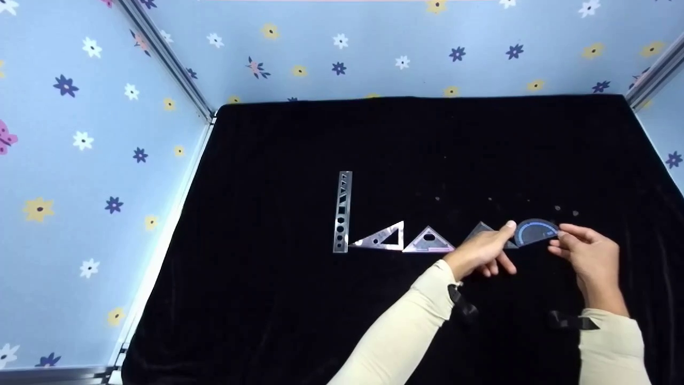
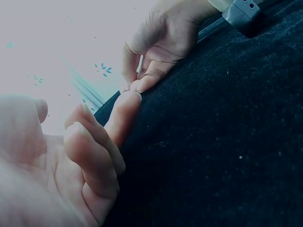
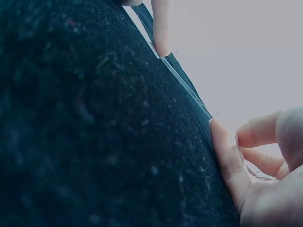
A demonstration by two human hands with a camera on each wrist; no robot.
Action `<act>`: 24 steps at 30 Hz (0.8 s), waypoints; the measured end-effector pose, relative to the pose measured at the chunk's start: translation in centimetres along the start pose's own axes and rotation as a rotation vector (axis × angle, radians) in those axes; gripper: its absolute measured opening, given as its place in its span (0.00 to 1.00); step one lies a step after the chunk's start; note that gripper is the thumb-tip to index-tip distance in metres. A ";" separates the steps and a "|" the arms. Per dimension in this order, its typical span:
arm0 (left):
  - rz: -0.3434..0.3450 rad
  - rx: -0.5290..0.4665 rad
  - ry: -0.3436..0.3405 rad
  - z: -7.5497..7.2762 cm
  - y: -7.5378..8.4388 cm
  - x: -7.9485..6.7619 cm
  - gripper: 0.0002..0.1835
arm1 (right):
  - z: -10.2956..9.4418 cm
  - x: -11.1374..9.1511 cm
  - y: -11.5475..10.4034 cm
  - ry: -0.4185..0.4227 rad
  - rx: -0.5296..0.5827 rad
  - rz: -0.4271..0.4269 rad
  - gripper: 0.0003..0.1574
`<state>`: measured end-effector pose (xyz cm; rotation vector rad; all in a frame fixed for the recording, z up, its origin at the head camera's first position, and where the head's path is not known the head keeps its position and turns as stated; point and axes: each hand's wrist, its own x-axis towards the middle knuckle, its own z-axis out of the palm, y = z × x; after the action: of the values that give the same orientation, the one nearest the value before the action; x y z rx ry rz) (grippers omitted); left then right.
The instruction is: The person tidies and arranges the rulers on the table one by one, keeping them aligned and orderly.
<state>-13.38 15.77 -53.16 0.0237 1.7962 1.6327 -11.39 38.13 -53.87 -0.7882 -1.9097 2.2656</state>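
Observation:
A half-round clear protractor [image 1: 536, 233] with a blue scale lies slightly tilted at the right end of a row of drawing tools. My right hand [image 1: 592, 254] pinches its right corner between thumb and fingers. Over a clear set square [image 1: 479, 230] lies my left hand [image 1: 483, 248], hiding much of it, with the thumb reaching to the protractor's left edge. In the right wrist view, a finger [image 3: 161, 28] of the left hand touches down by the thin edge of the tools, opposite the right hand [image 3: 265, 165].
Left along the row are a set square with a pink strip [image 1: 429, 241], a long-pointed set square [image 1: 382, 238] and an upright straight ruler [image 1: 342, 214] with cut-out shapes. Black cloth [image 1: 267, 176] covers the table. Flowered panels [image 1: 368, 48] stand behind and at the sides.

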 end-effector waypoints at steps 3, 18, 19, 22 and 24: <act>0.014 -0.003 0.009 0.0 -0.1 -0.1 0.32 | -0.1 0.0 0.1 0.014 0.021 0.001 0.26; 0.115 -0.265 0.014 -0.4 -0.8 -0.1 0.19 | 0.3 -0.3 0.0 0.071 0.122 -0.001 0.20; 0.117 -0.287 0.002 -0.5 -0.8 -0.1 0.18 | 0.2 -0.3 0.0 0.075 0.125 0.002 0.20; 0.128 -0.336 -0.018 -0.8 -0.9 -0.1 0.17 | 0.2 -0.3 0.1 0.081 0.134 0.004 0.20; 0.134 -0.342 -0.015 -1.0 -1.0 -0.2 0.17 | 0.1 -0.4 0.2 0.075 0.143 0.002 0.20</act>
<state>-13.31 14.61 -53.95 0.0008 1.5100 2.0110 -11.05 37.84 -53.87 -0.8429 -1.6948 2.3069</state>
